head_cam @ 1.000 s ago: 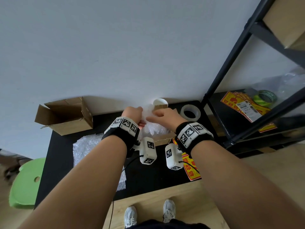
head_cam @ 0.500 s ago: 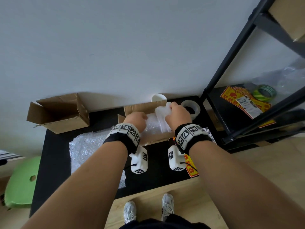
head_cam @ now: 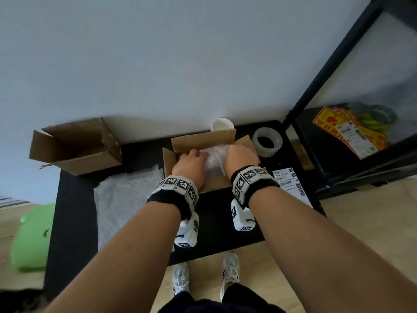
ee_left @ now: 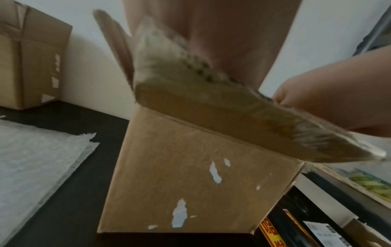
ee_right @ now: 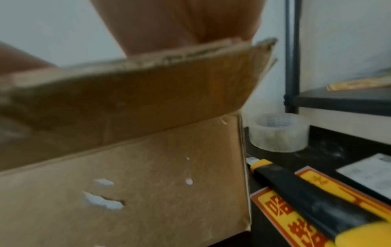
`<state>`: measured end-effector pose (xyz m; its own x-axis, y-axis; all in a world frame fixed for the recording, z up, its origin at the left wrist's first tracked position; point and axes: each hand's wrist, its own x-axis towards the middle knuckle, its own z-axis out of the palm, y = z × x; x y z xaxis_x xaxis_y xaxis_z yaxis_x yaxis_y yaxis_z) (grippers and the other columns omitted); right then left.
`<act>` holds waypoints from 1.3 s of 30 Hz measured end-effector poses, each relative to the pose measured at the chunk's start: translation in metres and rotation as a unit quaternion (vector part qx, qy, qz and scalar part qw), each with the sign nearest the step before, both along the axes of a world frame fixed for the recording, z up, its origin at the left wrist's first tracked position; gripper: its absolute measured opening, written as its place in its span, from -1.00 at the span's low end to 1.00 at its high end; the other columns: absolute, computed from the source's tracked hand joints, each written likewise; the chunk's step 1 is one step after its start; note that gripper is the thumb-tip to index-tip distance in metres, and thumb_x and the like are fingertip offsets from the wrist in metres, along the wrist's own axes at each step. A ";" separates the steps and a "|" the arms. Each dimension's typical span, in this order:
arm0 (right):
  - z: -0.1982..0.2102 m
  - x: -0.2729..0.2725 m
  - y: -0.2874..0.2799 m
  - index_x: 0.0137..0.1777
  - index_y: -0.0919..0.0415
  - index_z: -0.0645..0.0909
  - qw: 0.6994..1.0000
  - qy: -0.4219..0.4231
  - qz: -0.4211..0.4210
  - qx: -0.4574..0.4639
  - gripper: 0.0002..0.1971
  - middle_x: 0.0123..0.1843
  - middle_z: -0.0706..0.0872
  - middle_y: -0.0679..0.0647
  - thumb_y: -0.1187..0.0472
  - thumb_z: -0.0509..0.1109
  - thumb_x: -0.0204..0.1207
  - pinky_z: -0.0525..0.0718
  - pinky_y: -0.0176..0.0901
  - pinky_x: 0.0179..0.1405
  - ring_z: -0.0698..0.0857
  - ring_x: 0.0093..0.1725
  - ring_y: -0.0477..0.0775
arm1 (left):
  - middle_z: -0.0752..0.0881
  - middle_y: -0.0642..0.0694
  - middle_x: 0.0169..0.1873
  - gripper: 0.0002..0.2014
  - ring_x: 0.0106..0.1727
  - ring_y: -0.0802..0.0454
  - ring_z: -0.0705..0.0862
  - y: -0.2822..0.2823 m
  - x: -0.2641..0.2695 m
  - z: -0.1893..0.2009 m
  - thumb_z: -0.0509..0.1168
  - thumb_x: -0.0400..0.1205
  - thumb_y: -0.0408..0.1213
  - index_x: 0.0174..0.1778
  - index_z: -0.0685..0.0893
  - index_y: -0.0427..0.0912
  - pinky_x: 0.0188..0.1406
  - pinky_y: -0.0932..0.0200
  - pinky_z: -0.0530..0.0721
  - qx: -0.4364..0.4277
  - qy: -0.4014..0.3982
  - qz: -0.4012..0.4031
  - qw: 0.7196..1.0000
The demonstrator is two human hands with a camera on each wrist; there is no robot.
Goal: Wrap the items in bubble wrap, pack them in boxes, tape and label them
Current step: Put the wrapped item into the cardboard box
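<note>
Nearest to us on the black table there's a spare sheet of bubble wrap on the left, plus a shipping label and a yellow utility knife lying on a yellow sticker on the right.

Then our hands, both down in the open box. Our left hand and right hand sit on either side of the wrapped bundle, which is inside the box between them. Honestly we can't tell if the fingers are curled around it or just pressing flat, since they're tucked out of sight and the wrist views are mostly cardboard flap.

So we'd say we're at the packing step: item wrapped, being seated in the box. Next up probably means letting go, folding the four flaps shut, then grabbing the clear tape roll just behind on the right.

Further back: a white cup by the wall, a second open box far left.
</note>
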<state>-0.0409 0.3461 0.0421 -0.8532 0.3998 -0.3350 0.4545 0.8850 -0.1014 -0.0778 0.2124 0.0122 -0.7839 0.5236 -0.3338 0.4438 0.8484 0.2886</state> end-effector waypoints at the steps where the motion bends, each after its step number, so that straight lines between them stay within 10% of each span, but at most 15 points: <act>1: 0.000 -0.003 0.000 0.17 0.25 0.69 1.000 -0.010 0.005 0.005 -0.73 0.20 0.73 0.18 0.29 0.14 0.73 0.51 -0.04 -0.11 0.70 0.21 0.23 | 0.45 -0.16 0.39 -0.45 0.30 -0.26 0.49 0.001 0.000 -0.001 0.18 0.63 -0.37 0.57 0.36 0.00 0.27 -0.15 0.61 -0.005 0.002 -0.001 1.000; 11: 0.002 -0.020 -0.007 0.32 0.19 0.62 0.991 -0.091 0.078 0.060 -0.68 0.34 0.66 0.14 0.29 0.09 0.73 0.55 -0.05 0.09 0.61 0.36 0.17 | 0.44 -0.17 0.34 -0.49 0.28 -0.26 0.49 0.005 -0.006 -0.004 0.23 0.64 -0.27 0.55 0.39 -0.01 0.22 -0.15 0.62 -0.012 -0.003 0.005 1.000; 20: -0.005 -0.002 0.004 0.31 0.28 0.62 0.999 0.038 0.018 0.034 -0.71 0.36 0.45 0.21 0.27 0.13 0.73 0.62 0.12 0.23 0.44 0.43 0.25 | 0.40 -0.15 0.36 -0.48 0.34 -0.24 0.44 0.006 -0.002 -0.004 0.25 0.65 -0.22 0.56 0.36 0.00 0.20 -0.16 0.60 -0.027 -0.005 0.015 1.000; 27: 0.004 0.004 -0.004 0.42 0.22 0.44 0.998 0.059 0.014 -0.018 -0.67 0.09 0.71 0.22 0.08 0.10 0.77 0.55 -0.02 -0.22 0.73 0.06 0.30 | 0.37 -0.16 0.40 -0.45 0.37 -0.23 0.42 0.007 0.000 -0.001 0.24 0.67 -0.25 0.60 0.31 -0.03 0.22 -0.14 0.60 -0.040 -0.006 0.014 0.999; 33: 0.009 0.002 -0.013 0.58 0.18 0.37 0.998 -0.036 0.041 -0.013 -0.60 0.49 0.52 0.18 0.24 0.07 0.76 0.58 0.09 0.22 0.56 0.42 0.24 | 0.38 -0.18 0.38 -0.50 0.35 -0.24 0.43 0.006 0.006 -0.003 0.18 0.68 -0.30 0.58 0.32 -0.07 0.16 -0.13 0.60 -0.038 0.010 0.016 0.999; 39: 0.006 -0.015 -0.003 0.63 0.19 0.30 0.992 -0.119 0.031 -0.031 -0.56 0.45 0.57 0.26 0.17 -0.09 0.80 0.58 0.09 0.19 0.57 0.41 0.29 | 0.36 -0.19 0.41 -0.50 0.36 -0.25 0.41 0.006 0.007 -0.003 0.12 0.70 -0.31 0.60 0.27 -0.08 0.22 -0.13 0.59 -0.044 0.011 0.018 0.999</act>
